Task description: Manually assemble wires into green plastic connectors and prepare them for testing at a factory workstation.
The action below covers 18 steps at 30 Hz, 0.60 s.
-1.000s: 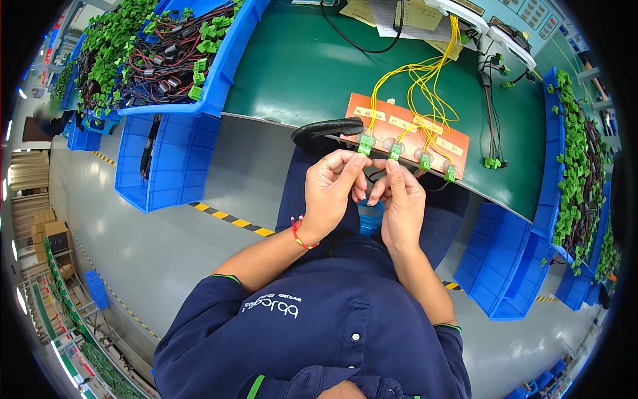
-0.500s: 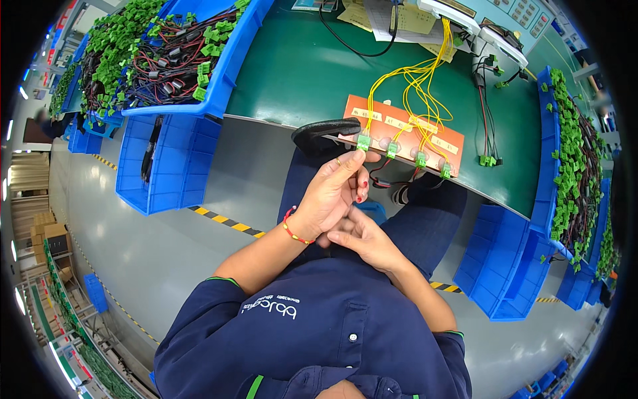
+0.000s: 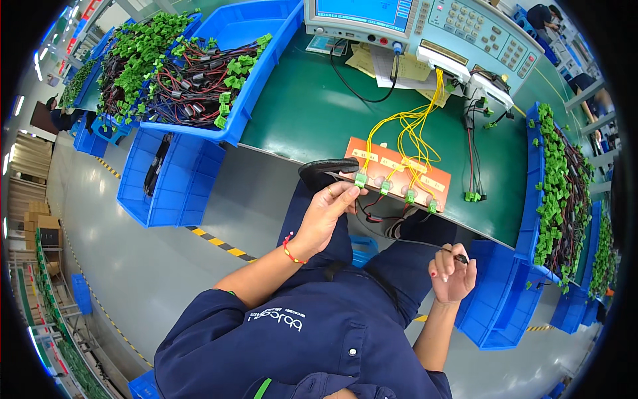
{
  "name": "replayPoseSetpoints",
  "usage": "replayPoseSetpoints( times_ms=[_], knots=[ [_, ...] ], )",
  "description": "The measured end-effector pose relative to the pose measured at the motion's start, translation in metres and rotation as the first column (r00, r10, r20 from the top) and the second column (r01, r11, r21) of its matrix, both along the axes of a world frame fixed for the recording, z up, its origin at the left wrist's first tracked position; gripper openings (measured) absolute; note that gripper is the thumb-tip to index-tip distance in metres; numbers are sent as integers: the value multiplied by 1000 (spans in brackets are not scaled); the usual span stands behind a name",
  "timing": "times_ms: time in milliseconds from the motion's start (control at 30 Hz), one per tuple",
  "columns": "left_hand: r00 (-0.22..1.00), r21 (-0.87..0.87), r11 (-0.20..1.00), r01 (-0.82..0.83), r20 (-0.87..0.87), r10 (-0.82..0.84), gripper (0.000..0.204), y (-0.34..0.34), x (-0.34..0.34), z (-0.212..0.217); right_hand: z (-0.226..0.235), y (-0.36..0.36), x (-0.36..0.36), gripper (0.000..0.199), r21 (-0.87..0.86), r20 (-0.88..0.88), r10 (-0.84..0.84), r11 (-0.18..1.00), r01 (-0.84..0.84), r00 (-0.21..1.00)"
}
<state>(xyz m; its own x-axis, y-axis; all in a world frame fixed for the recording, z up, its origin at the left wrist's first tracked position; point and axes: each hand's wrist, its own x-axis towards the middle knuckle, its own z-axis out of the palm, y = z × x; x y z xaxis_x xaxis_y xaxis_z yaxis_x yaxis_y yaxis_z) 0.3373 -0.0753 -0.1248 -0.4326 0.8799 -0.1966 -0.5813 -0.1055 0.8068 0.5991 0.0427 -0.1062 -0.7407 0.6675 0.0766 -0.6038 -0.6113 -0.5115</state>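
My left hand [image 3: 325, 216] is closed at the near edge of an orange board [image 3: 399, 166], its thumb and fingers pinched at the leftmost green connector [image 3: 361, 179]. More green connectors [image 3: 410, 196] line the same edge, with yellow wires [image 3: 407, 130] running to them. A thin dark cable [image 3: 405, 239] stretches from beside my left fingers across to my right hand [image 3: 453, 276]. There, raised fingers grip the small black plug [image 3: 460, 258] at the cable's end. Red and black leads [image 3: 379, 218] hang under the board. Part of the left grip is hidden behind the thumb.
A pale blue test instrument [image 3: 458, 33] with screen and keys stands at the back of the green table [image 3: 286, 120]. Blue bins [image 3: 262, 86] of green-ended cables flank it; another bin [image 3: 531, 193] is at right. A black strap-like piece [image 3: 319, 174] sits left of the board.
My right hand has moved from beside my left wrist out to the right, drawing the cable's black plug with it. My left hand stays at the leftmost connector. The view has tilted upward.
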Motion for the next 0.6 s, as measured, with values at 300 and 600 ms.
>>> replayPoseSetpoints(
  times_ms=[300, 600],
  knots=[
    [982, -75, 995, 60, -173, -72, 31, 6, -1, 19, 6, 0, -41, 36, 202, 149, 12, 978, -42, 989],
    [964, -85, 963, 255, 97, -246, 31, 12, 6, 25, -1, -2, -21, 27, 483, 743, -272, 850, -210, 611]
  ],
)
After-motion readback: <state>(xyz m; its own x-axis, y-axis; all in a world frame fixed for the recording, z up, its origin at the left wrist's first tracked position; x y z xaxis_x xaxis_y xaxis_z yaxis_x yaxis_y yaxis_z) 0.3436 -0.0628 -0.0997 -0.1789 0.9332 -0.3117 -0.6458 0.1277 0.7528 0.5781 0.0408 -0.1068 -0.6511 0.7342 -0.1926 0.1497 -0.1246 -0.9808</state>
